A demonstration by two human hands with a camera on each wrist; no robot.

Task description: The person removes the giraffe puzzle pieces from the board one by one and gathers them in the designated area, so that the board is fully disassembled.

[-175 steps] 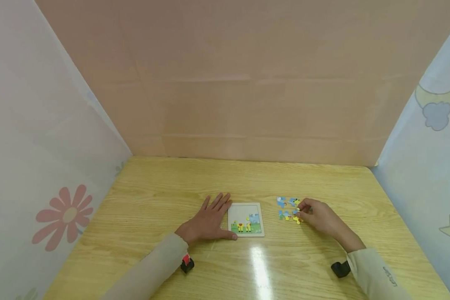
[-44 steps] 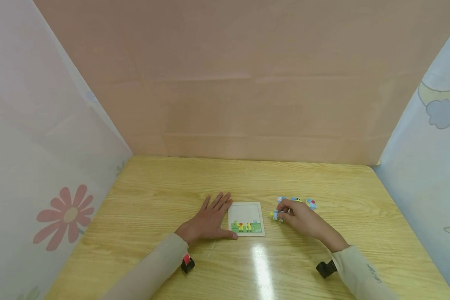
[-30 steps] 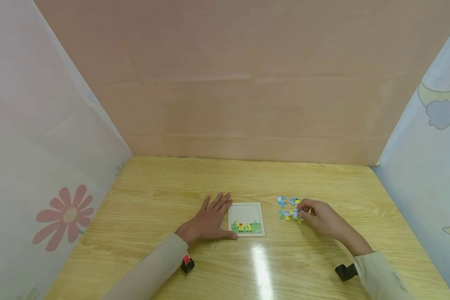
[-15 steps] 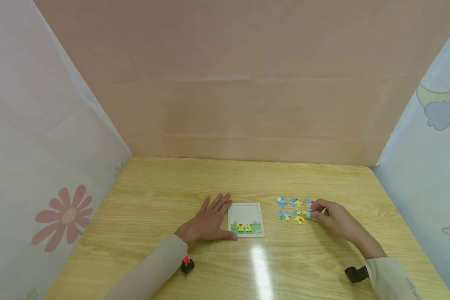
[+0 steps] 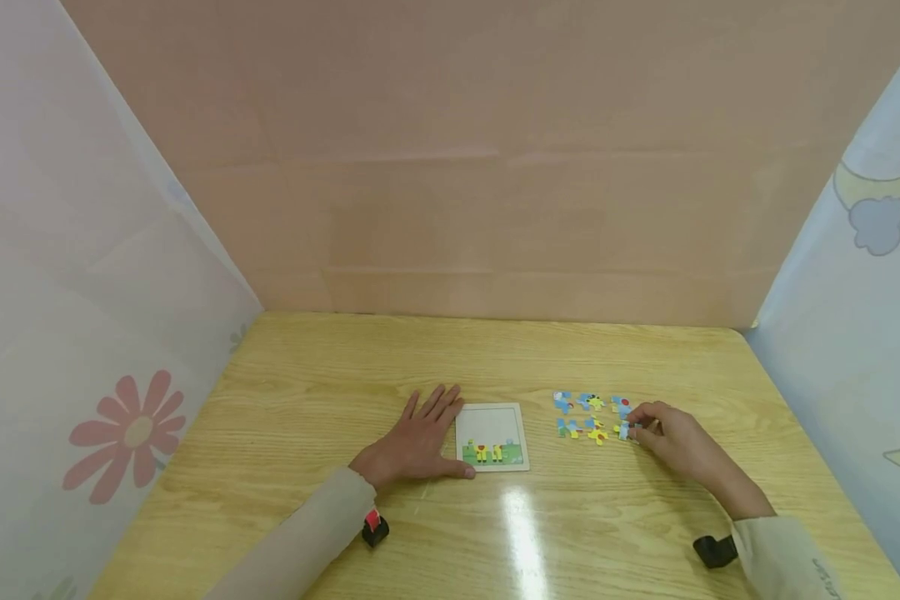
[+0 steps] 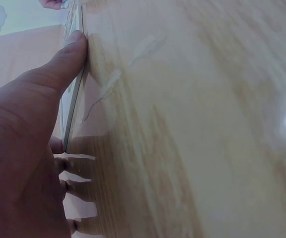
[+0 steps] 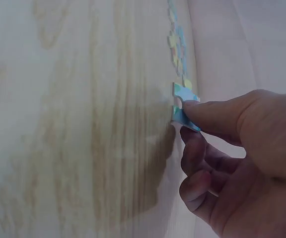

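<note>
My left hand [image 5: 416, 442] lies spread on the table against the left side of a square puzzle board [image 5: 525, 442], thumb at its lower left corner. The board's bottom row is filled with green and yellow jigsaw pieces [image 5: 487, 455]; above it the pale base shows. To the right of the board my right hand [image 5: 671, 437] pinches a light blue jigsaw piece [image 7: 185, 101] between thumb and index finger, low over the table. More loose pieces [image 5: 562, 402] lie in two rows just left of that hand, blue and yellow, one with a red spot [image 5: 621, 405].
The wooden table [image 5: 330, 358] meets a brown sheet [image 5: 450, 208] at the back. Patterned cloth walls stand on the left [image 5: 105, 250] and right [image 5: 862, 333]. Each wrist bears a small black camera [image 5: 375, 530].
The board's upper right blue piece has come out since the earliest frame. My right hand has carried a piece rightward from beside the board to the right end of the loose pieces. Left hand unmoved.
</note>
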